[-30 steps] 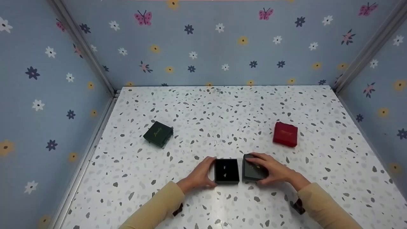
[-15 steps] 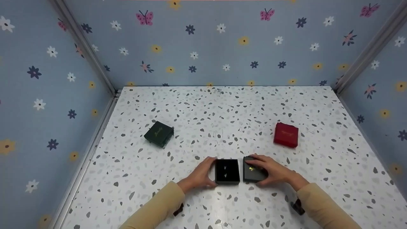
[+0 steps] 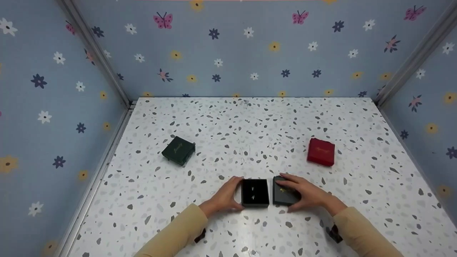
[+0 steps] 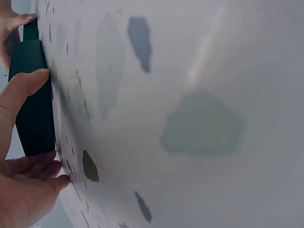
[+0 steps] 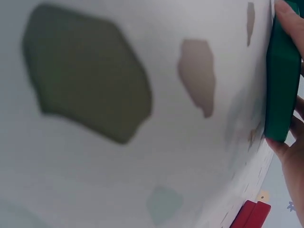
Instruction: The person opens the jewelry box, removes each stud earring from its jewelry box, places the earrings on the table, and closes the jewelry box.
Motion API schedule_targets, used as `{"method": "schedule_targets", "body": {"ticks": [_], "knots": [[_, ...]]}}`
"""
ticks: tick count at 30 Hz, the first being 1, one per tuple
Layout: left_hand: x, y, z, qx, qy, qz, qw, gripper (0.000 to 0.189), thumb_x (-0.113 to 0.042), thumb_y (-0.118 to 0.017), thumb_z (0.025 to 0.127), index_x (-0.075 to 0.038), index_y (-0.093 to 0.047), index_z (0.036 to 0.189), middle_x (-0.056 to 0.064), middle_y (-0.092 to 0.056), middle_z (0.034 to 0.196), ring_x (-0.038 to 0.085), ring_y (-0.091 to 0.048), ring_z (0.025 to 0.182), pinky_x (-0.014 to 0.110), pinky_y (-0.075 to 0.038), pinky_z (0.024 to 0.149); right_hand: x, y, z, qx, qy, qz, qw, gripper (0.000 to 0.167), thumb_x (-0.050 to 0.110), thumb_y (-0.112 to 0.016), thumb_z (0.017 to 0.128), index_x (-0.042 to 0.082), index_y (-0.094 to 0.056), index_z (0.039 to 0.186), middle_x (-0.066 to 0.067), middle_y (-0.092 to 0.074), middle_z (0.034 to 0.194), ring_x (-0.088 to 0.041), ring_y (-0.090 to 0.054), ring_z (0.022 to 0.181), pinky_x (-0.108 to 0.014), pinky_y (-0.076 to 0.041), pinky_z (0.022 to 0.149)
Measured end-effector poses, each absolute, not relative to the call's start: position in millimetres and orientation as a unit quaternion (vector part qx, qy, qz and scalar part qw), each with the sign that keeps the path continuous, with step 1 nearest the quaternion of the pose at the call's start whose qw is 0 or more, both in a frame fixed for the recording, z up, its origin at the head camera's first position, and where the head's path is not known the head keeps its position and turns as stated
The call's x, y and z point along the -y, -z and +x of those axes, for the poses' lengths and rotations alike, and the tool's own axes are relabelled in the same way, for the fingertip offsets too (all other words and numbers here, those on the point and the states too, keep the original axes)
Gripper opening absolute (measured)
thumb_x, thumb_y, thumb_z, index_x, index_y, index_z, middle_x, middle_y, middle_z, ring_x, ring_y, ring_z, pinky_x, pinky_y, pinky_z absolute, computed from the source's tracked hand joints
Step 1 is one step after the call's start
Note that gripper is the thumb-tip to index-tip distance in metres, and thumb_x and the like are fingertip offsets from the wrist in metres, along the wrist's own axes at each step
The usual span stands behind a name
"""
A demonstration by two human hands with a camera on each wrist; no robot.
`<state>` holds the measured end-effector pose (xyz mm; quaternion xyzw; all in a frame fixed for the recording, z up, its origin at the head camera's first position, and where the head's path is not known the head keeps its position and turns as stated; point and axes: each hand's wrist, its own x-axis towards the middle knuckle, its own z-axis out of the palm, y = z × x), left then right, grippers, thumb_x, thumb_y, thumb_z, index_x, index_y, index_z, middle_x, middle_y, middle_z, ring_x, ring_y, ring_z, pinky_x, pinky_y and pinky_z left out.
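Gripping at lower centre of head view: left hand (image 3: 224, 197), thumb and fingertips clasping left corners of lidless dark box (image 3: 255, 205); two small shiny pieces (image 3: 253, 197) set in black insert (image 3: 262, 192). Right hand (image 3: 311, 193), grip holding gold-marked lid (image 3: 281, 197), just beside box, apart. Green box (image 3: 178, 150) left of centre, red box (image 3: 321, 152) right; all on speckled tabletop (image 3: 232, 132).
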<state>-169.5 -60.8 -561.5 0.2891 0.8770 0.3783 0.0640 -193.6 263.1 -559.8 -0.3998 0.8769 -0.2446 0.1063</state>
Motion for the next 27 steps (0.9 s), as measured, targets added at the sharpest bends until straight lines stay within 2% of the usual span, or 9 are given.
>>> {"method": "schedule_targets", "body": {"ticks": [7,14,20,27], "knots": [[61.2,563.1,-169.7,-0.876,-0.385,0.284,0.068,0.094,-0.016,-0.083,0.050,0.005,-0.034,0.128,0.009,-0.045,0.117,0.021,-0.044,0.109,0.029,-0.030,0.099,-262.7,556.4,-195.4,-0.876,0.236,-0.407,0.100,0.091,0.056,-0.070,0.061,0.022,-0.033,0.138,-0.009,-0.018,0.145,-0.029,-0.021,0.128,-0.049,-0.026,0.097],[61.3,562.9,-169.6,-0.875,-0.389,0.279,0.073,0.094,-0.016,-0.083,0.051,0.003,-0.034,0.129,0.008,-0.044,0.118,0.021,-0.044,0.111,0.029,-0.029,0.099,-261.4,551.0,-197.6,-0.875,0.245,-0.410,0.077,0.085,0.053,-0.069,0.065,0.018,-0.037,0.136,-0.012,-0.027,0.141,-0.029,-0.028,0.125,-0.049,-0.029,0.095],[60.6,562.0,-169.2,-0.880,-0.383,0.267,0.082,0.096,-0.018,-0.083,0.051,0.003,-0.033,0.130,0.006,-0.045,0.119,0.020,-0.043,0.111,0.029,-0.028,0.100,-259.8,542.3,-199.7,-0.880,0.255,-0.393,0.079,0.075,0.052,-0.064,0.071,0.015,-0.042,0.133,-0.009,-0.035,0.137,-0.027,-0.032,0.123,-0.047,-0.029,0.096],[61.1,560.9,-169.1,-0.879,-0.382,0.271,0.084,0.093,-0.016,-0.084,0.052,0.003,-0.035,0.128,0.006,-0.045,0.118,0.020,-0.043,0.111,0.028,-0.029,0.099,-253.7,535.1,-200.5,-0.893,0.256,-0.363,0.071,0.074,0.053,-0.062,0.072,0.016,-0.041,0.133,-0.002,-0.042,0.130,-0.020,-0.037,0.119,-0.041,-0.031,0.096]]}}
